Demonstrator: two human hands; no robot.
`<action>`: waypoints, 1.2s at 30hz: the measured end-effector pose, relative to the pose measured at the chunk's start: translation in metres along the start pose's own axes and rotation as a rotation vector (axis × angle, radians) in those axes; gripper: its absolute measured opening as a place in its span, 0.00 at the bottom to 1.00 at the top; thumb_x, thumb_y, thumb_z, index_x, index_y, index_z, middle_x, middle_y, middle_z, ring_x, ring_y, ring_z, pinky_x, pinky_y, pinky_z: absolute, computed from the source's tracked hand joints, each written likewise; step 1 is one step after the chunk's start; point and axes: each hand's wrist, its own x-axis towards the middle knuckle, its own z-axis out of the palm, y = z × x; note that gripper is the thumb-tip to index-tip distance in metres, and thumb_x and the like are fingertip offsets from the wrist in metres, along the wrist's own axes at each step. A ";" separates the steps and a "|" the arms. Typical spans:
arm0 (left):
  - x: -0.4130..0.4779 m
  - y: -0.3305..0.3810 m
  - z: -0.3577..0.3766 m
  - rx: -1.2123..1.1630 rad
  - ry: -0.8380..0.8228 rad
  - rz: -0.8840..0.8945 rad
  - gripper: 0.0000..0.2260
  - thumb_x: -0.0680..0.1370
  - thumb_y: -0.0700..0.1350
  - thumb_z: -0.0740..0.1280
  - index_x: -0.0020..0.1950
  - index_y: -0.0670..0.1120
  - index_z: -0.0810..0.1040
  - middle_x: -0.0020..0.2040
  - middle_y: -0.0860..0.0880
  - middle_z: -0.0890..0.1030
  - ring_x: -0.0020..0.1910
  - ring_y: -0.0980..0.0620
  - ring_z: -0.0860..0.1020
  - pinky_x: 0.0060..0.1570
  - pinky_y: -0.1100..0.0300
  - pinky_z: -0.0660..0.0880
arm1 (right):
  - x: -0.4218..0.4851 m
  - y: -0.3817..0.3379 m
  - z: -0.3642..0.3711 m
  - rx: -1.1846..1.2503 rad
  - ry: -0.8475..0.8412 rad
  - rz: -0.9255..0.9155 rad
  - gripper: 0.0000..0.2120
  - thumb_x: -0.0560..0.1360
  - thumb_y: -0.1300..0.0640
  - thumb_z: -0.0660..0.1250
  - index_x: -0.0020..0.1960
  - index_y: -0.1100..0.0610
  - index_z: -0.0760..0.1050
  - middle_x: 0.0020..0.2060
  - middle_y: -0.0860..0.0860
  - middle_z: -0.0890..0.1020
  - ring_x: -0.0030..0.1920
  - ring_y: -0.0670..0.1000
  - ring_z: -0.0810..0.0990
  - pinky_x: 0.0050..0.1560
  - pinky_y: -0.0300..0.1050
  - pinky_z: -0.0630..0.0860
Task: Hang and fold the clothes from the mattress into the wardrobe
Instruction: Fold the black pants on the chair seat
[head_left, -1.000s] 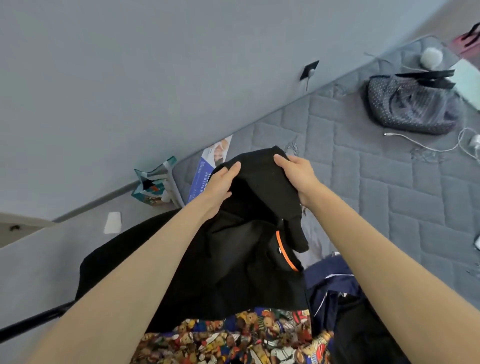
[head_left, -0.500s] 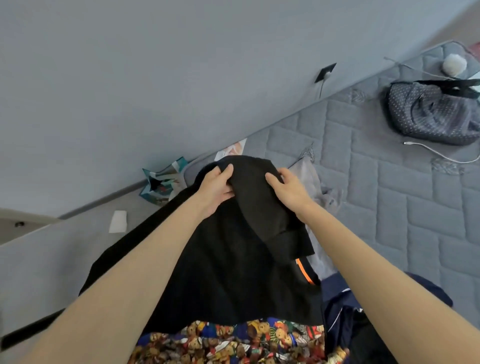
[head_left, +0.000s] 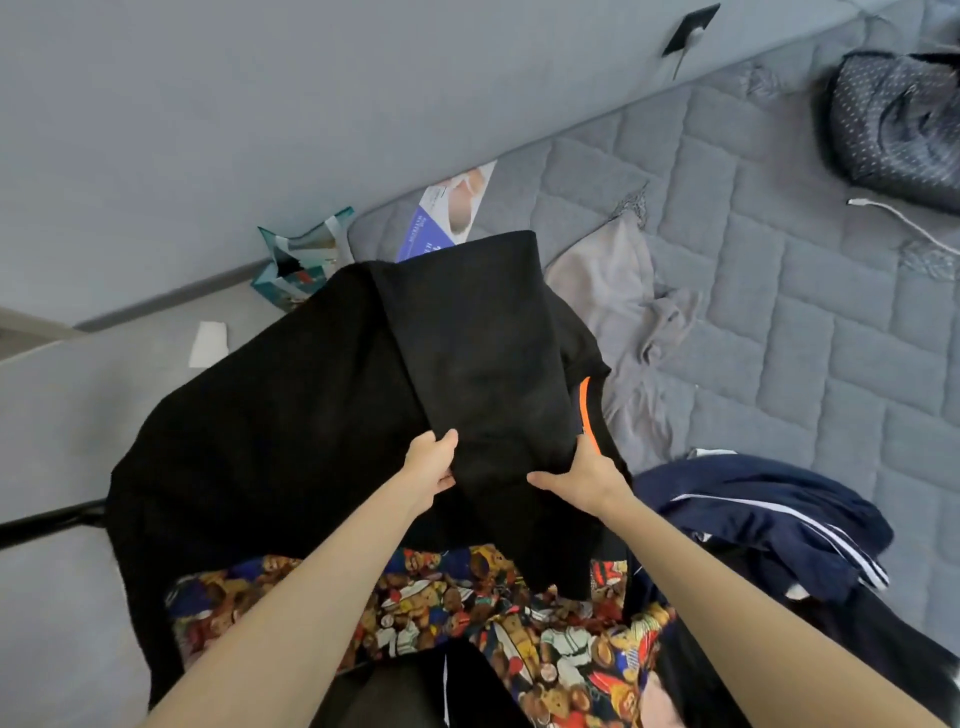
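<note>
A black garment with an orange collar strip lies spread over the near corner of the grey quilted mattress. A folded panel of it lies on top. My left hand grips the near left edge of that panel, and my right hand grips its near right edge. Under the black garment lies a teddy-bear print cloth. A navy jacket with white stripes is heaped at the right, and a pale grey garment lies beyond. No wardrobe is in view.
A dotted dark bag and a white cable lie at the far right of the mattress. A leaflet rests at the mattress edge by the grey wall. A teal paper bag and a white scrap lie on the floor.
My hands have come back toward me from the far edge of the black garment, bringing the folded panel down over it. The orange collar strip now sits beside my right hand.
</note>
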 end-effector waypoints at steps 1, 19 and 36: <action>0.004 -0.009 0.000 0.017 0.000 -0.017 0.22 0.81 0.48 0.61 0.74 0.45 0.64 0.67 0.46 0.73 0.60 0.47 0.75 0.51 0.56 0.74 | 0.001 0.009 0.002 0.026 -0.003 0.007 0.38 0.69 0.45 0.74 0.70 0.58 0.60 0.64 0.54 0.74 0.63 0.57 0.74 0.60 0.52 0.74; -0.036 -0.105 0.022 0.567 0.106 0.413 0.19 0.79 0.45 0.63 0.70 0.48 0.67 0.63 0.49 0.71 0.52 0.53 0.76 0.49 0.63 0.69 | -0.017 0.095 0.019 0.090 0.128 -0.078 0.20 0.79 0.46 0.62 0.34 0.57 0.68 0.26 0.50 0.76 0.29 0.51 0.77 0.39 0.47 0.75; -0.139 -0.220 0.026 0.871 -0.138 0.914 0.10 0.78 0.45 0.64 0.59 0.53 0.72 0.51 0.56 0.73 0.48 0.60 0.75 0.47 0.65 0.73 | -0.113 0.249 0.084 0.395 0.488 -0.075 0.07 0.78 0.52 0.63 0.49 0.55 0.74 0.42 0.49 0.79 0.44 0.49 0.77 0.41 0.41 0.72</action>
